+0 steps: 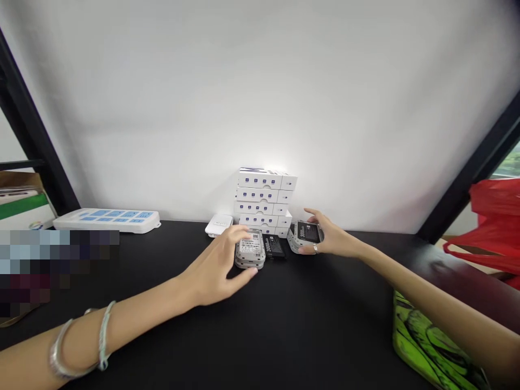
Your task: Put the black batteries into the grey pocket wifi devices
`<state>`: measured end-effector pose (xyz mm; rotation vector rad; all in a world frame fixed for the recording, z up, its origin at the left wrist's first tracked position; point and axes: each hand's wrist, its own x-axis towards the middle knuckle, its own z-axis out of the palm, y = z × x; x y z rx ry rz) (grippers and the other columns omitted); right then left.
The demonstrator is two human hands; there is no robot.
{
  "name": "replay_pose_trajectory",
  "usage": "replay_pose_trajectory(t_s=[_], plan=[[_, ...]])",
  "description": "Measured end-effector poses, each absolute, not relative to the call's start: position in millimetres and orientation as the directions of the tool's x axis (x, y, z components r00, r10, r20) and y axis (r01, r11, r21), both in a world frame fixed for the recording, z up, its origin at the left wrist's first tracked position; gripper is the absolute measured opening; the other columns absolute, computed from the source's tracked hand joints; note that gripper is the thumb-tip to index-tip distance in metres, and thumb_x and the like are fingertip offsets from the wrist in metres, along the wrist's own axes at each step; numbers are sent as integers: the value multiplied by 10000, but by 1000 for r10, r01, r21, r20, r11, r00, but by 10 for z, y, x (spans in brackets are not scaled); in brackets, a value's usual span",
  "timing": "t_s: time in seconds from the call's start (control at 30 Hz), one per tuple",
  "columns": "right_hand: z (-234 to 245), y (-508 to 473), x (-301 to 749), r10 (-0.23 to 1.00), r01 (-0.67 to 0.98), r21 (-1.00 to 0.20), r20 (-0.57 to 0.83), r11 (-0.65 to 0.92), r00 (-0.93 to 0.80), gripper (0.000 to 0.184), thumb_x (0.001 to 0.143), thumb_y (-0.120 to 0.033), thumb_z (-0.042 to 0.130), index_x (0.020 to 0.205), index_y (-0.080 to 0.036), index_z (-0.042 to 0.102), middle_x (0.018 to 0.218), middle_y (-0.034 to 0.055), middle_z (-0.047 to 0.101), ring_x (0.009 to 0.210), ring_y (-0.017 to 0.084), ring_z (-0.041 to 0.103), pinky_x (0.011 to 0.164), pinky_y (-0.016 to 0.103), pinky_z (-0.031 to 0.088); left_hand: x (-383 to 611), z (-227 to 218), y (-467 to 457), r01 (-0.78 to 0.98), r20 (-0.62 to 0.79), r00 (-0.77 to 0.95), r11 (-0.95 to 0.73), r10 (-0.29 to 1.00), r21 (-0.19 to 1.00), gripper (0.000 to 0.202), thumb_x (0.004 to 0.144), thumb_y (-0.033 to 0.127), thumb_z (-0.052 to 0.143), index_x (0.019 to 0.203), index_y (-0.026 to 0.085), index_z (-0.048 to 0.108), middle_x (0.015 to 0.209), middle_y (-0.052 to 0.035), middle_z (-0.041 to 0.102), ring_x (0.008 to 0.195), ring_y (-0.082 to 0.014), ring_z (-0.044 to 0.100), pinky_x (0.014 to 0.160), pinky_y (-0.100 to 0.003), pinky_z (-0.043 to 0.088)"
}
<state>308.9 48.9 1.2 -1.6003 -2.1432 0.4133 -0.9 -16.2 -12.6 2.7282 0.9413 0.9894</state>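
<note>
My left hand [213, 265] spans a short stack of pocket-sized white electronic devices [250, 249], its thumb at the near edge and its fingers at the far left side. The top device lies with its back off, showing a printed label and code. My right hand [333, 238] is around another such stack [296, 244], thumb in front and fingers behind, with the index finger raised. A black battery marked 3000 [311, 233] sits in its top device. Between the two stacks lie black batteries [275, 247]. Behind my left hand rests a closed white device [219, 224].
Several white boxes [260, 195] are piled against the wall. A white and blue power strip [108, 219] lies at the back left of the black table [284, 336]. On the right are a green patterned item [430, 346] and a red plastic bag [493, 222].
</note>
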Motion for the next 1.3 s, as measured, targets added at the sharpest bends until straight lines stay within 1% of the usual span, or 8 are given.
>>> replay_pose_trajectory(t_s=[0.13, 0.23, 0.3, 0.37, 0.63, 0.8, 1.03, 1.3], plan=[[323, 165, 2872, 909, 785, -460, 181, 416, -376, 988, 504, -525, 758, 1283, -266, 209, 1248, 97, 386, 1170, 309, 414, 919, 415, 415, 57, -122, -434, 409, 560, 627, -840, 542, 356, 491, 826, 277, 580, 1182, 294, 243, 1245, -84, 411, 1142, -237, 466, 923, -443, 447], [493, -287, 2521, 865, 779, -400, 78, 483, -496, 821, 467, -466, 781, 1130, -263, 341, 1158, 55, 426, 1023, 267, 470, 827, 379, 449, 92, -171, -579, 399, 482, 533, -709, 696, 582, 790, 662, 427, 744, 1216, 302, 195, 1292, -111, 330, 1127, -283, 452, 824, -425, 498], [484, -565, 2283, 864, 791, -382, 43, 478, -501, 724, 432, -404, 788, 1025, -253, 400, 1112, 36, 418, 962, 241, 463, 745, 338, 462, 96, -215, -630, 387, 376, 521, -604, 766, 697, 1025, 520, 500, 811, 1265, 299, 138, 1316, -130, 276, 1145, -319, 431, 848, -461, 492], [397, -742, 2112, 848, 781, -402, -18, 478, -529, 672, 410, -341, 786, 961, -229, 418, 1076, 30, 407, 939, 221, 456, 742, 324, 455, 89, -251, -649, 371, 275, 593, -560, 757, 741, 1116, 460, 501, 833, 1291, 290, 119, 1308, -131, 280, 1162, -339, 418, 911, -511, 454], [146, -610, 2129, 818, 715, -567, -118, 409, -563, 701, 493, -437, 782, 1068, -233, 436, 1090, 26, 443, 925, 209, 485, 739, 300, 446, 80, -223, -624, 400, 156, 626, -486, 764, 777, 1130, 453, 487, 837, 1307, 297, 121, 1326, -131, 304, 1265, -371, 327, 1020, -579, 335], [152, -567, 2104, 826, 736, -494, -60, 463, -560, 662, 486, -514, 778, 995, -219, 473, 1053, 34, 456, 945, 233, 460, 801, 348, 416, 88, -214, -606, 391, 202, 628, -530, 751, 752, 1061, 468, 485, 826, 1295, 273, 197, 1326, -122, 288, 1228, -368, 371, 992, -555, 387], [155, -586, 2085, 820, 757, -389, -5, 525, -572, 655, 481, -594, 755, 919, -199, 469, 942, 33, 445, 887, 237, 432, 794, 391, 396, 104, -209, -644, 408, 170, 617, -497, 769, 766, 1089, 508, 437, 812, 1326, 281, 111, 1292, -121, 345, 1224, -349, 380, 984, -530, 400], [156, -533, 2067, 815, 743, -498, -115, 448, -568, 660, 455, -588, 769, 834, -208, 384, 938, 21, 380, 868, 213, 390, 738, 349, 407, 107, -190, -658, 423, 160, 604, -485, 780, 765, 1061, 494, 445, 820, 1321, 300, 171, 1303, -112, 312, 1187, -353, 405, 958, -551, 416]])
